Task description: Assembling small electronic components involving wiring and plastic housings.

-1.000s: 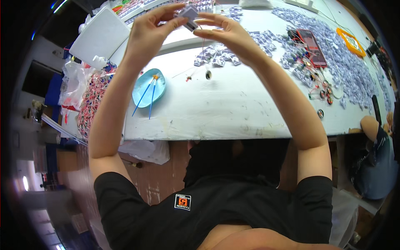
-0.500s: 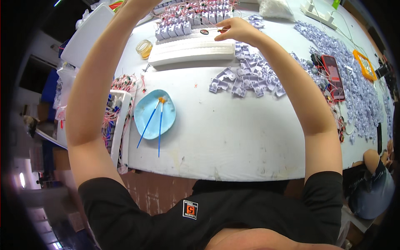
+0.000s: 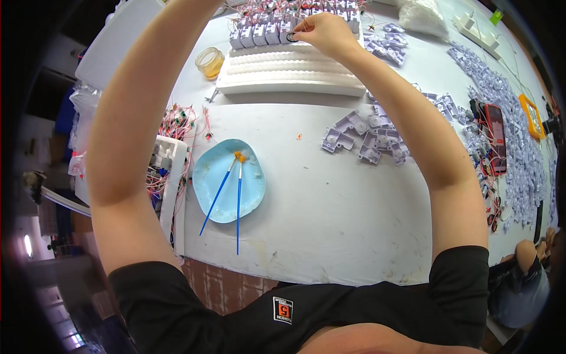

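Note:
My right hand (image 3: 325, 34) reaches to the far side of the table, thumb and fingers pinched on a small round black disc (image 3: 290, 36). The disc is against the front of one of several white plastic housings (image 3: 259, 34), which stand in rows with red and white wires over them. Below the hand lies a ridged white foam tray (image 3: 289, 88). My left forearm (image 3: 141, 76) stretches up past the top edge, so the left hand is out of the picture.
A glass jar of amber stuff (image 3: 209, 62) stands beside the foam. Two blue-handled brushes (image 3: 239, 206) rest in a light-blue dish (image 3: 221, 197). Loose pale plastic parts (image 3: 371, 133) lie right, with a larger heap (image 3: 519, 147), a red phone (image 3: 496, 138) and a power strip (image 3: 476, 33). Another person sits at right.
My right hand has brought the disc from hanging loose above the foam to the housing's front. The view has shifted, so the table things appear lower and further right.

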The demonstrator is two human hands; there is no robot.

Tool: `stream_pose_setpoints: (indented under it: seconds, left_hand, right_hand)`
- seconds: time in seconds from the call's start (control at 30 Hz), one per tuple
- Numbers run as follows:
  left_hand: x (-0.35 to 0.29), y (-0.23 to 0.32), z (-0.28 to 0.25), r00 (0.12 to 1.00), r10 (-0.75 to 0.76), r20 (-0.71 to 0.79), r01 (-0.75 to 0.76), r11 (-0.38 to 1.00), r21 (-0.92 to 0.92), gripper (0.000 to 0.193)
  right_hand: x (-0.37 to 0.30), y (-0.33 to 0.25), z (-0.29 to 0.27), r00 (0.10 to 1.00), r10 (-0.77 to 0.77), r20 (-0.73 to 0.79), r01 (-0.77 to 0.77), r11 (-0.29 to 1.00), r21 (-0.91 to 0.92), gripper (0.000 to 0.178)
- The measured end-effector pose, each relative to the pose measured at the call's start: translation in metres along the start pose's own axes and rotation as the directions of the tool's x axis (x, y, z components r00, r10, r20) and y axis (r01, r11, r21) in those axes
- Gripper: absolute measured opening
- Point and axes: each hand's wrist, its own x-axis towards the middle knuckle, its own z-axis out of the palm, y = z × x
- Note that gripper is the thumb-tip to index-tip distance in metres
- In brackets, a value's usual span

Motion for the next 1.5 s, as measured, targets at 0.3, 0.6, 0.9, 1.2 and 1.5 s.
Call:
stream_pose_setpoints:
  seconds: [0.3, 0.6, 0.9, 1.2, 1.5]
  left_hand:
    - [-0.007, -0.008, -0.005, 0.999, 0.033, -0.031, -0.03, 0.996, 0.083, 0.038]
    - [-0.02, -0.006, -0.009, 0.999, -0.035, -0.009, 0.036, 0.988, 0.149, 0.041]
    - [-0.025, -0.013, -0.01, 0.998, -0.06, -0.018, 0.062, 0.97, 0.235, 0.04]
    - [-0.026, -0.024, -0.006, 0.997, -0.081, 0.0, 0.079, 0.977, 0.2, 0.039]
    - [-0.029, -0.028, -0.011, 0.997, -0.078, -0.023, 0.081, 0.983, 0.168, 0.037]
  right_hand:
    - [0.011, -0.012, -0.008, 0.974, 0.196, -0.117, -0.226, 0.905, -0.361, 0.016]
    - [0.017, -0.03, -0.012, 0.959, -0.131, -0.251, 0.022, 0.918, -0.395, 0.022]
    - [0.024, -0.013, 0.021, 0.966, 0.192, -0.174, -0.237, 0.927, -0.29, 0.022]
    - [0.013, -0.021, 0.025, 0.915, 0.311, -0.257, -0.359, 0.918, -0.167, 0.014]
    - [0.018, -0.006, 0.013, 0.939, 0.282, -0.198, -0.333, 0.893, -0.303, 0.027]
